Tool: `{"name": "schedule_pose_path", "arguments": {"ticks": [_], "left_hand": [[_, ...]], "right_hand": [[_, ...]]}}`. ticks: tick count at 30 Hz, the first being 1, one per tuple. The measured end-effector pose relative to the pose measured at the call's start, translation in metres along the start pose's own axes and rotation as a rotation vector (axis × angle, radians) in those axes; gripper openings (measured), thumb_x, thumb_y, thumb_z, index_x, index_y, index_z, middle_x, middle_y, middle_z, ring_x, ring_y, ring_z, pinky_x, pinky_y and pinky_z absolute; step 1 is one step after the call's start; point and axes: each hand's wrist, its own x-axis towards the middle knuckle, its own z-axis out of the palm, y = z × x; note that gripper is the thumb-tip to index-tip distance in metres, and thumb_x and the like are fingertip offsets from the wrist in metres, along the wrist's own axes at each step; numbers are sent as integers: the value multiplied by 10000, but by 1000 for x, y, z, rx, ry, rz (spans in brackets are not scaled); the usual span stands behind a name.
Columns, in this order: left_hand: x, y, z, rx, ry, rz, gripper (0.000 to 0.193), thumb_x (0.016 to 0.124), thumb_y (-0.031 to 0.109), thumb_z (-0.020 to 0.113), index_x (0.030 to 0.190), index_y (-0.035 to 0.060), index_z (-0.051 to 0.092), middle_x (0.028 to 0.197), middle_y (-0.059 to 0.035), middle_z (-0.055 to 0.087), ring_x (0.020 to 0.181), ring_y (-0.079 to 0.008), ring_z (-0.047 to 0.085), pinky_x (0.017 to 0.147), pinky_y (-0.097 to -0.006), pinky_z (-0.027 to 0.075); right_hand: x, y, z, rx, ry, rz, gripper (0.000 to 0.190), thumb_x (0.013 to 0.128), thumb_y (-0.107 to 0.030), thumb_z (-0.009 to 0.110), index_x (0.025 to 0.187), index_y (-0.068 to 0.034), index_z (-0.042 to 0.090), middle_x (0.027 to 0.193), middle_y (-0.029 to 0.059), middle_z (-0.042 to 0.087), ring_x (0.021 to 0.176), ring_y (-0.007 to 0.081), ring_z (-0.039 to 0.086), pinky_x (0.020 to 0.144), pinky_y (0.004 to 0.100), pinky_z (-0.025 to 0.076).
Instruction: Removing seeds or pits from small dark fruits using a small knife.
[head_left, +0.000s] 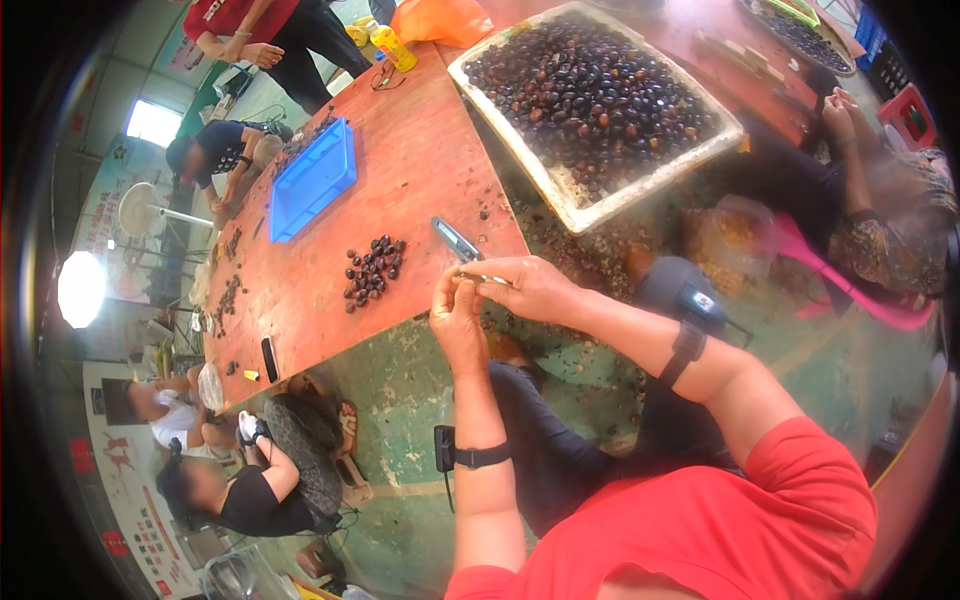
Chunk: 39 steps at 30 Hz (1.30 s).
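Observation:
Both hands meet just past the table's near corner, above the floor. My right hand (531, 286) pinches a thin, pale metal tool (495, 280), perhaps a small knife, with its tip toward my left fingers. My left hand (459, 319) has thumb and fingertips closed on a small brownish piece (466, 276), mostly hidden, possibly a nut. Beyond them, a grey, slim-handled tool (456, 238) lies on the red wooden table (420, 172). Left of it is a loose heap of glossy dark brown nuts (375, 274).
A white foam box (581, 217) full of dark nuts stands at the right. A blue plastic tray (315, 184), a phone (269, 358) and a yellow bottle (391, 46) rest on the table. People sit around it. A pink-handled object (847, 277) stands at right.

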Motion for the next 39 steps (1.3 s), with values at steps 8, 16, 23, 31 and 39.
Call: {"name": "schedule_pose_path", "arguments": {"ticks": [8, 16, 23, 31, 39], "left_hand": [[3, 2, 0, 6, -11, -34, 321, 924, 62, 593, 1237, 5, 549, 1123, -76, 610, 1000, -158, 608, 855, -291, 530], [2, 5, 0, -106, -19, -85, 323, 948, 43, 535, 1269, 7, 520, 1149, -91, 608, 1023, -177, 610, 905, -309, 519], [1, 9, 4, -187, -51, -113, 313, 960, 65, 521, 1268, 7, 513, 1141, -94, 613, 1017, -175, 614, 900, -306, 521], [2, 7, -2, -228, 28, -148, 308, 947, 111, 570, 1239, 24, 523, 1080, -66, 627, 927, -137, 632, 828, -275, 550], [5, -1, -4, -198, -27, -100, 302, 929, 128, 604, 1205, 49, 512, 1118, -55, 610, 1013, -155, 606, 879, -299, 524]], "right_hand": [[3, -3, 0, 378, -86, 268, 339, 931, -202, 595, 1256, -109, 609, 797, -16, 626, 685, 55, 548, 620, 226, 464], [3, -20, -7, 722, -169, 616, 359, 971, -250, 531, 1309, -129, 553, 679, -56, 467, 506, 9, 361, 417, 171, 277], [1, -20, -9, 946, -196, 639, 362, 986, -249, 494, 1326, -126, 520, 703, -46, 464, 498, 16, 353, 407, 175, 260], [7, -18, -15, 909, 43, 542, 437, 973, -236, 506, 1384, -97, 453, 697, -42, 474, 524, 21, 384, 435, 180, 302], [1, -7, 1, 294, -78, 132, 531, 911, -246, 573, 1349, 24, 440, 1159, 211, 613, 1065, 264, 613, 902, 374, 477]]}}
